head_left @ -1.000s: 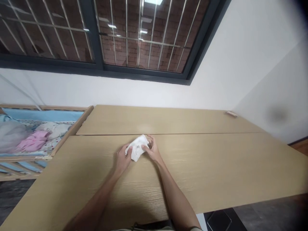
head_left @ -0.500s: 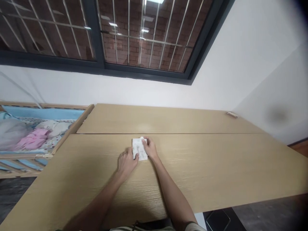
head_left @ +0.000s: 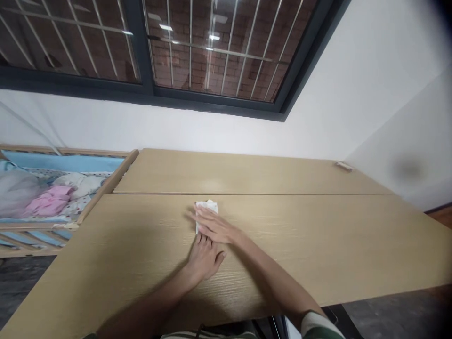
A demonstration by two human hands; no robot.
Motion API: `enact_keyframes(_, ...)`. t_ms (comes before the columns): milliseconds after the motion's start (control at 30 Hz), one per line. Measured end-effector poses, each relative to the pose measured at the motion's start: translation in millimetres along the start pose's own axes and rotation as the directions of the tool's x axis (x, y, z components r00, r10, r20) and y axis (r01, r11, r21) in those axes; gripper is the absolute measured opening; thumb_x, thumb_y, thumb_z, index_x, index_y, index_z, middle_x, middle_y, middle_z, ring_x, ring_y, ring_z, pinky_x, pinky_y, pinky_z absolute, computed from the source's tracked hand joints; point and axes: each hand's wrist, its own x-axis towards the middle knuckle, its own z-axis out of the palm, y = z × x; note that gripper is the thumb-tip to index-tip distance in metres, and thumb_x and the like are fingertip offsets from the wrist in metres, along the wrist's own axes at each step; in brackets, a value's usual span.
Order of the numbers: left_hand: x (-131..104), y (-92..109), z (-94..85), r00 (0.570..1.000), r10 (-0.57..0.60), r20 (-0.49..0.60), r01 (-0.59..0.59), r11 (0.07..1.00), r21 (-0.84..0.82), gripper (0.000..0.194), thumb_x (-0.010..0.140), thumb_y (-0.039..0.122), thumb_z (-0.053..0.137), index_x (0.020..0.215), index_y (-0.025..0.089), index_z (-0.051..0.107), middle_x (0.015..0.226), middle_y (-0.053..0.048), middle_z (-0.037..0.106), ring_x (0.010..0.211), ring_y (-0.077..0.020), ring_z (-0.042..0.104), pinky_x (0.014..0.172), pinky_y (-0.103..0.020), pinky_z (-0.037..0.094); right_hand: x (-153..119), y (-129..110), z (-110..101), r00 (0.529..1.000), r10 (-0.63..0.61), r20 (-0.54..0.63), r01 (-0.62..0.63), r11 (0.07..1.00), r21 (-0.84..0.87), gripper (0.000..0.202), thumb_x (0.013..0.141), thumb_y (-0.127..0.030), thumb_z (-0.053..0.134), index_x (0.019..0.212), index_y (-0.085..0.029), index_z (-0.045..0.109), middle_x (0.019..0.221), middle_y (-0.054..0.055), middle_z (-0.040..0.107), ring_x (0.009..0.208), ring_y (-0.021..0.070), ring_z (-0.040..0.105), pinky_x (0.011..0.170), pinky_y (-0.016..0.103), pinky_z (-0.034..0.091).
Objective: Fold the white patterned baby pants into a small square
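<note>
A thin white square that looks like a folded tissue [head_left: 211, 204] lies on the wooden tabletop [head_left: 300, 235], short of the seam. My right hand [head_left: 214, 227] is stretched flat across it with the fingers spread and pointing left, hiding most of its surface. Just nearer to me, my left hand [head_left: 205, 256] rests palm down with its fingers extended and thumb out to the right. Its fingertips reach the lower edge of the square and pass close under my right hand; whether they touch the square is hidden.
On the left stands a wooden crib [head_left: 106, 188] with pink cloth [head_left: 52, 200] and other bedding inside. A small pale object [head_left: 343, 165] lies at the back right of the tabletop. Behind is a white wall [head_left: 212, 132] below a dark-framed barred window [head_left: 219, 102].
My right hand has let go of the square's right edge and swung left, flat over it. My left hand has released the left side and slid right and nearer, its fingers straightening.
</note>
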Motion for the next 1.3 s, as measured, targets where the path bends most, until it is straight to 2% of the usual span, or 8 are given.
enact_keyframes(133, 0, 3, 2.1, 0.997, -0.056, 0.055, 0.056, 0.998, -0.001, 0.065, 0.098, 0.058, 0.039, 0.136, 0.009, 0.061, 0.135, -0.023, 0.062, 0.137, -0.0425, 0.046, 0.119, -0.062, 0.023, 2, 10, 4, 0.981, -0.092, 0.171, 0.085, 0.995, 0.045, 0.043, 0.106, -0.046, 0.044, 0.147, -0.037, 0.051, 0.157, -0.007, 0.044, 0.149, 0.0158, 0.034, 0.125, 0.038, 0.025)
enact_keyframes(267, 5, 4, -4.7, 0.998, -0.063, 0.029, 0.064, 0.998, -0.024, 0.078, 0.094, 0.058, 0.044, 0.149, 0.003, 0.044, 0.152, -0.027, 0.045, 0.144, -0.0426, 0.037, 0.121, -0.058, 0.022, 18, 38, -6, 0.96, 0.017, 0.281, -0.023, 1.0, 0.017, 0.047, 0.105, -0.042, 0.047, 0.151, -0.034, 0.046, 0.161, -0.006, 0.036, 0.152, 0.0153, 0.029, 0.127, 0.038, 0.02)
enact_keyframes(467, 4, 2, -1.4, 0.999, -0.028, -0.042, 0.028, 1.0, -0.008, 0.087, 0.095, 0.059, 0.043, 0.162, 0.013, 0.013, 0.166, -0.018, 0.022, 0.154, -0.0373, 0.017, 0.121, -0.055, 0.023, 44, 90, -15, 0.973, 0.085, 0.216, -0.078, 0.996, -0.038, 0.057, 0.106, -0.048, 0.041, 0.157, -0.026, 0.035, 0.166, 0.002, 0.024, 0.155, 0.0197, 0.018, 0.127, 0.043, 0.016)
enact_keyframes(600, 7, -1, -4.5, 0.999, -0.004, -0.051, 0.003, 1.0, -0.016, 0.086, 0.094, 0.058, 0.047, 0.161, 0.012, 0.018, 0.164, -0.02, 0.026, 0.151, -0.0391, 0.024, 0.118, -0.054, 0.028, 44, 100, -5, 0.977, 0.143, 0.161, -0.132, 0.988, -0.079, 0.056, 0.108, -0.048, 0.033, 0.158, -0.023, 0.035, 0.166, 0.004, 0.026, 0.156, 0.0201, 0.017, 0.127, 0.042, 0.017)
enact_keyframes(767, 25, -26, -31.2, 0.976, -0.188, -0.113, 0.181, 0.981, -0.073, 0.053, 0.1, 0.042, 0.042, 0.146, 0.015, 0.045, 0.144, -0.017, 0.053, 0.131, -0.0317, 0.05, 0.106, -0.044, 0.04, 26, 89, 4, 0.977, 0.194, -0.084, -0.204, 0.97, -0.134, 0.057, 0.106, -0.045, 0.038, 0.156, -0.019, 0.037, 0.164, 0.012, 0.033, 0.152, 0.026, 0.027, 0.124, 0.046, 0.023)
enact_keyframes(933, 36, -56, -45.8, 0.847, -0.528, -0.059, 0.531, 0.845, 0.059, 0.044, 0.1, 0.05, 0.042, 0.107, 0.013, 0.063, 0.11, -0.02, 0.064, 0.11, -0.0366, 0.056, 0.093, -0.047, 0.04, 5, 73, 13, 0.868, 0.361, -0.341, -0.407, 0.911, -0.07, 0.042, 0.1, -0.042, 0.051, 0.132, -0.016, 0.057, 0.127, 0.016, 0.06, 0.121, 0.0285, 0.054, 0.106, 0.044, 0.041)
enact_keyframes(1133, 38, -59, -38.6, 0.886, -0.462, 0.043, 0.464, 0.886, -0.025, 0.032, 0.099, 0.046, 0.046, 0.093, 0.018, 0.06, 0.103, -0.014, 0.067, 0.105, -0.0308, 0.06, 0.09, -0.039, 0.04, -5, 48, 22, 0.863, 0.374, -0.34, -0.374, 0.925, 0.069, 0.018, 0.097, -0.031, 0.055, 0.108, -0.018, 0.061, 0.108, 0.009, 0.064, 0.105, 0.0231, 0.057, 0.096, 0.036, 0.044)
enact_keyframes(1300, 28, -70, -57.0, 0.924, -0.356, 0.14, 0.377, 0.91, -0.172, 0.022, 0.096, 0.039, 0.046, 0.085, 0.021, 0.052, 0.084, -0.004, 0.066, 0.078, -0.0192, 0.063, 0.072, -0.028, 0.042, -17, 5, 32, 0.821, 0.484, -0.302, -0.459, 0.875, 0.154, 0.021, 0.088, -0.025, 0.062, 0.107, -0.016, 0.058, 0.104, 0.009, 0.063, 0.103, 0.0237, 0.056, 0.093, 0.036, 0.043)
